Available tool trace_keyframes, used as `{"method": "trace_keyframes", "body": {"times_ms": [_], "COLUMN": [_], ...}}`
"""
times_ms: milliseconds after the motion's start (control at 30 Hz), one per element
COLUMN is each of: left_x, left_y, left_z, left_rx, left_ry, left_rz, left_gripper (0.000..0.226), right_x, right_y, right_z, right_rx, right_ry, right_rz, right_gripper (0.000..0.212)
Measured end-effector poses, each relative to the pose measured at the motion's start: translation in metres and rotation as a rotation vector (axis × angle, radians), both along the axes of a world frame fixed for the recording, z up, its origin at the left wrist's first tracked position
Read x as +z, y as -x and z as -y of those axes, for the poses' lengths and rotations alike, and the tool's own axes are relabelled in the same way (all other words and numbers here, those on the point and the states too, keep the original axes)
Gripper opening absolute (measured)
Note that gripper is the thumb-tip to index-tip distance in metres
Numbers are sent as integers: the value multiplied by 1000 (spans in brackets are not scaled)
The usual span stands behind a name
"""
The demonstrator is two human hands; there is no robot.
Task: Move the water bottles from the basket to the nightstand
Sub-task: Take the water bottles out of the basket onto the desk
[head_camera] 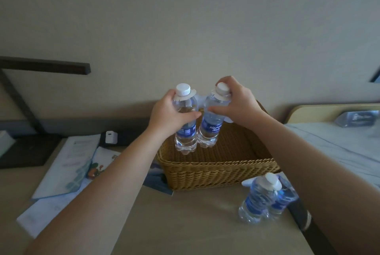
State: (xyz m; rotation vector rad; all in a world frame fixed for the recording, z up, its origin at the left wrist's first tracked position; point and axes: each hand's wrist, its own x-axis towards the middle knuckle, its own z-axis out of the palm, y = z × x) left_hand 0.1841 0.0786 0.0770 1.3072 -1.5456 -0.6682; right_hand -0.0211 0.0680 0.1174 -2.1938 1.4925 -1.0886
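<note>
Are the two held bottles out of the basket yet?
No. Both bottles, gripped by left hand and right hand, are above the basket.

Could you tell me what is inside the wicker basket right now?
Only its woven floor shows inside the basket; the two held bottles hang over it. The near wall and the right forearm hide parts of the floor.

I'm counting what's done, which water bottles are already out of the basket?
The two bottles standing on the nightstand right of the basket; the other two are held above it.
</note>
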Motion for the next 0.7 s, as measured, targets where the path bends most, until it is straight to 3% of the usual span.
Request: {"method": "trace_keyframes", "body": {"times_ms": [300,567,700], "left_x": [13,-65,-112], "left_y": [-1,0,1], "left_z": [-93,-129,-131], "left_rx": [-21,-55,-43], "left_ry": [-102,-266,-299], "left_rz": [90,147,148], "left_gripper": [73,78,70], "right_x": [11,-73,-121], "right_y": [8,10,11], "right_z": [-79,-111,-116], "right_rx": [123,95,41], "right_ry": [-7,-119,-214], "right_rz": [9,-41,-60], "right_gripper": [59,55,54]}}
